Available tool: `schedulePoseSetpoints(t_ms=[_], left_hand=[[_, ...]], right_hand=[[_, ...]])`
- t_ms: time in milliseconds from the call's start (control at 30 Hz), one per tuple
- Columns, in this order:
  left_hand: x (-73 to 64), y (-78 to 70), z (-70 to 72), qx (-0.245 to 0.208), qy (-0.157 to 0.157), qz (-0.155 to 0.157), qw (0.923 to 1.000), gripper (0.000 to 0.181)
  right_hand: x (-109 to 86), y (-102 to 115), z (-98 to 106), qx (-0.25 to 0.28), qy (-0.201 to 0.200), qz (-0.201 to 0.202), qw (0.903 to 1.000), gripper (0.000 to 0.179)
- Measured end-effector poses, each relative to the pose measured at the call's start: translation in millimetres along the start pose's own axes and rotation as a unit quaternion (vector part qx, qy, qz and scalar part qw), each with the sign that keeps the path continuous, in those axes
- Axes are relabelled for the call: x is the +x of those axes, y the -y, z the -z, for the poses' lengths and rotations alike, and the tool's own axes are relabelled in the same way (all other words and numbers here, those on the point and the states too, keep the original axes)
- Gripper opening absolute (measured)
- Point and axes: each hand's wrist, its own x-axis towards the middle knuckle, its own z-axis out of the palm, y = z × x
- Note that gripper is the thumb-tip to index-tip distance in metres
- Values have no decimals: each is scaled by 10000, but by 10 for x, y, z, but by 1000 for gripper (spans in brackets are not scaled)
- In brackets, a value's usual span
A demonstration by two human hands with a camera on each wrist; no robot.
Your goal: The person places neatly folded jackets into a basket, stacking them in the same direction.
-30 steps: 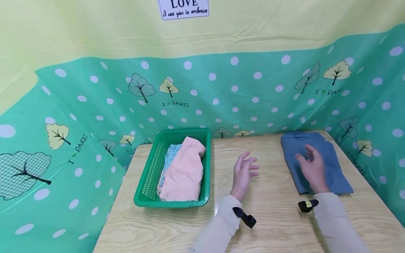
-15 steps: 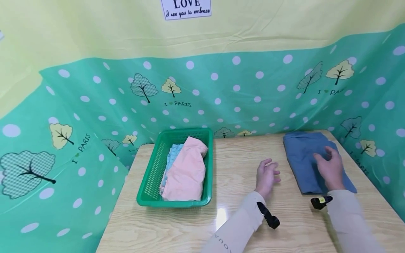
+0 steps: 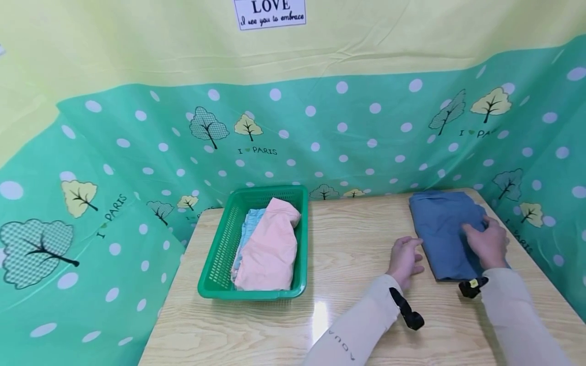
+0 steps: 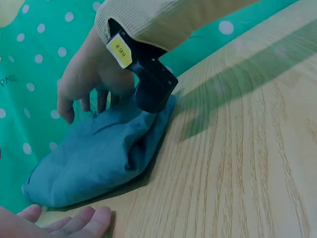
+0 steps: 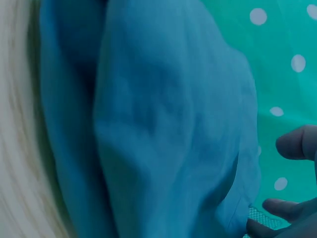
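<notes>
A folded blue cloth garment (image 3: 441, 234) lies flat near the right edge of the wooden table. My right hand (image 3: 489, 243) is over its right side, thumb apart from the loosely bent fingers; in the left wrist view that hand (image 4: 96, 74) hovers just above the blue garment (image 4: 94, 153). Beside the garment's left edge is my left hand (image 3: 405, 260), its fingers relaxed and holding nothing. The left fingertips (image 4: 101, 218) appear low in the left wrist view, close to the cloth. Folds of the blue garment (image 5: 163, 119) fill much of the right wrist view.
A green plastic basket (image 3: 206, 284) stands on the left of the wooden table (image 3: 357, 223). In it lie a folded pink garment (image 3: 270, 249) and a light blue one (image 3: 249, 226). A polka-dotted green curtain (image 3: 320, 127) hangs behind and at the sides.
Both hands have moved right, the left from mid-table up to the blue garment's left edge, the right toward its right side. Garment and basket lie as before; the view has shifted slightly.
</notes>
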Motion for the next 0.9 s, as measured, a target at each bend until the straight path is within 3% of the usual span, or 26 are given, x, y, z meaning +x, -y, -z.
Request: schedulePoseSetpoints(t_ms=[233,433,567,700,900], left_hand=[[7,-2,-102,66,196,45,9998,44],[21,-14,-163,53,449,108,9989,49],[61,4,-191,24,411,169,9990,50],[106,29,-171,21,413,242,9989,62],[167,40,-94,46,679,428,9968,74]], right_hand=[[83,-65,46,-688,512,-346,9957,99],[137,-78,68,-959,871,-477,9904,109],[142,-65,95,-1103,1008,-464,9877,110],[152,-75,126,-1060,1123,-429,9871,112],[202,-144,173,-710,1264,-350,9888,114]])
